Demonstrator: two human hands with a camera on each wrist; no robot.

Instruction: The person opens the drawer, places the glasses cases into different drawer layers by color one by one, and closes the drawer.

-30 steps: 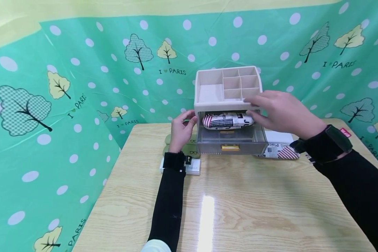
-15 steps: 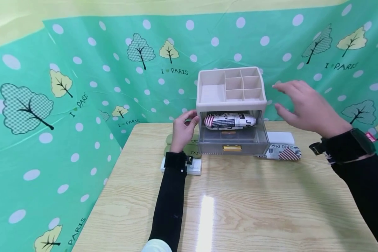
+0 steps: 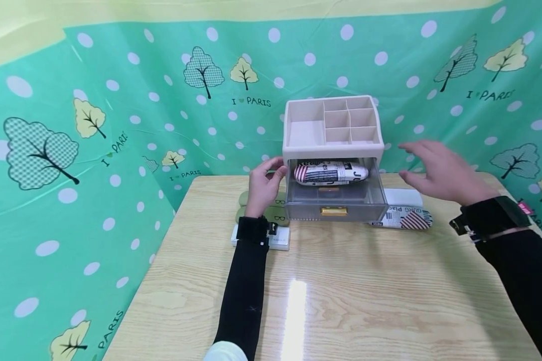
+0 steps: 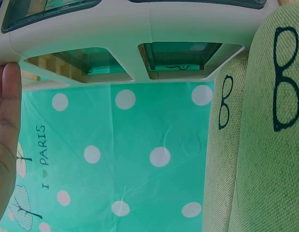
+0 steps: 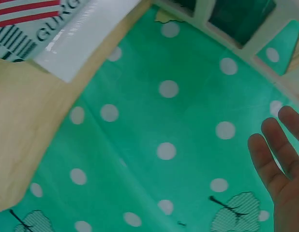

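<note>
"First, how are the hands posed?"

"Left hand (image 3: 263, 188): fingers and thumb apart, fingertips against the side of a cream organizer (image 3: 333, 150). Right hand (image 3: 444, 170): fingers and thumb likewise apart, raised, touching nothing."

"And the things nearest the left hand?"

"To its right, the organizer's clear grey drawer (image 3: 336, 213) stands drawn out, with a newsprint-patterned case (image 3: 331, 174) lying inside. Beside and below the wrist are two green cases bearing glasses outlines, the nearer green case (image 3: 279, 216) partly hidden; next to the wristband lies a white box (image 3: 278, 240)."

"Around the right hand?"

"Left of it and nearer the body, a second newsprint-patterned case (image 3: 408, 218) lies before a white item (image 3: 403, 197) on the wooden table (image 3: 366, 291). Beyond both hands hangs a dotted green cloth (image 3: 140, 100)."
</note>
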